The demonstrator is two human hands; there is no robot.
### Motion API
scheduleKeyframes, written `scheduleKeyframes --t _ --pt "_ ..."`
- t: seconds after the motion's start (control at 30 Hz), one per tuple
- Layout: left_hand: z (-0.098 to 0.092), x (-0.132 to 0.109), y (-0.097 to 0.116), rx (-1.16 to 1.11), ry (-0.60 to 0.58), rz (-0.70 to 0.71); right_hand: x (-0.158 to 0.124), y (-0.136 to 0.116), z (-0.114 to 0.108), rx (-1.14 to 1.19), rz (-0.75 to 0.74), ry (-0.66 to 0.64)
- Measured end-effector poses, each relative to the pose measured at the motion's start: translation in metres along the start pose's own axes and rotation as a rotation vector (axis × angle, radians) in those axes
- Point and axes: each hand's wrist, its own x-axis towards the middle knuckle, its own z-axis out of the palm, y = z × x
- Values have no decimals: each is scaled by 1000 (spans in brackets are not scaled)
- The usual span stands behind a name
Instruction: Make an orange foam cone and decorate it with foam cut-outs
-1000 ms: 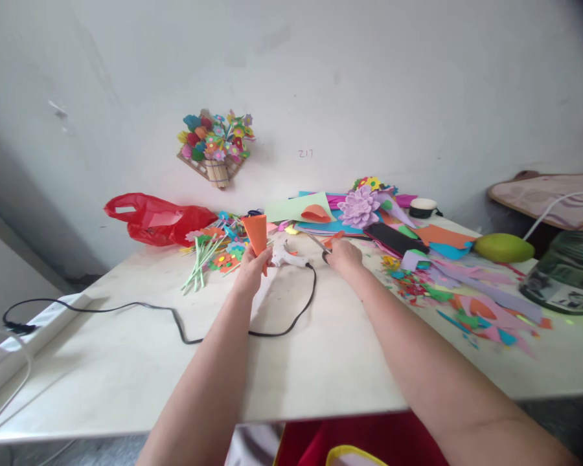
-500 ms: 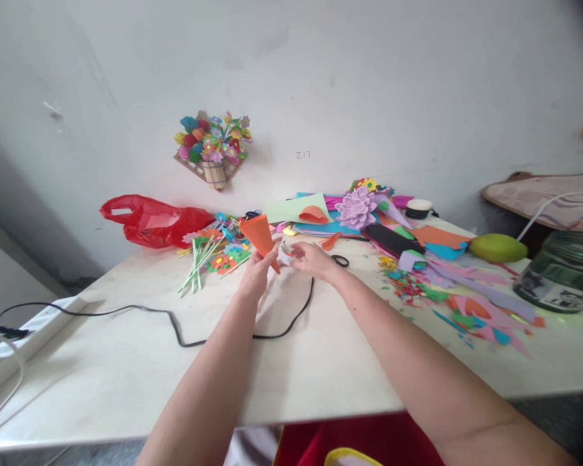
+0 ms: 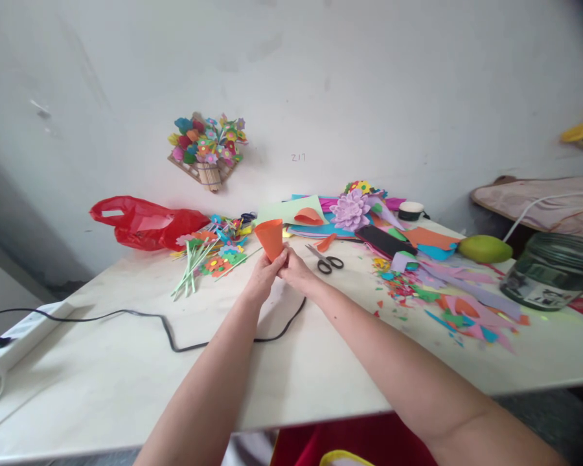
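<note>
An orange foam-sheet cone [image 3: 270, 239], wide end up, stands above the middle of the table between my hands. My left hand [image 3: 265, 275] is closed round its lower part from the left. From the right, my right hand [image 3: 296, 270] meets it, fingers closed at the cone's lower end. My fingers cover the cone's tip. Just right of my right hand lie black-handled scissors [image 3: 326, 261], blades slightly apart. A pale green sheet [image 3: 287, 210] with an orange curved piece [image 3: 309, 216] lies behind the cone.
A black cord [image 3: 175, 333] crosses the table from a power strip [image 3: 34, 336]. Foam flowers [image 3: 218, 264], pale green sticks [image 3: 190, 272] and a red bag [image 3: 150, 223] lie left. Coloured scraps [image 3: 471, 310], a black phone-like slab [image 3: 386, 241] and a glass jar [image 3: 551, 272] stand right.
My right hand has let go of a small white object, which is out of sight now, and has joined my left hand on the cone. The cone has turned more upright. The scissors show fully.
</note>
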Motion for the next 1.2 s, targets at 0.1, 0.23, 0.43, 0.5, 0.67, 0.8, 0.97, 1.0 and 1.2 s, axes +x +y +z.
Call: scheduleKeyframes --t 0.1,0.23,0.43,0.5,0.67,0.8,0.97,1.0,1.2 --pt "0 -1 0 16 5 -6 -1 0 2 -54 -1 8" --pt "-2 -1 -3 49 1 19 -3 -2 4 -189 28 8" --pt "-4 0 -1 -36 -17 123 -4 -4 7 -149 -10 40" --pt "-4 -1 1 -57 -12 117 -3 0 7 -128 -29 45" --pt "-4 -1 3 -117 5 114 1 12 7 -126 -26 32" --pt "-4 -1 5 -149 7 92 0 14 8 -126 -19 27" --pt "-6 -3 7 -163 2 49 -3 8 7 -177 14 36" --pt "-6 -3 7 -164 3 46 -3 6 7 -190 24 35" --pt "-8 -3 9 -144 -2 40 -6 2 7 -226 56 30"
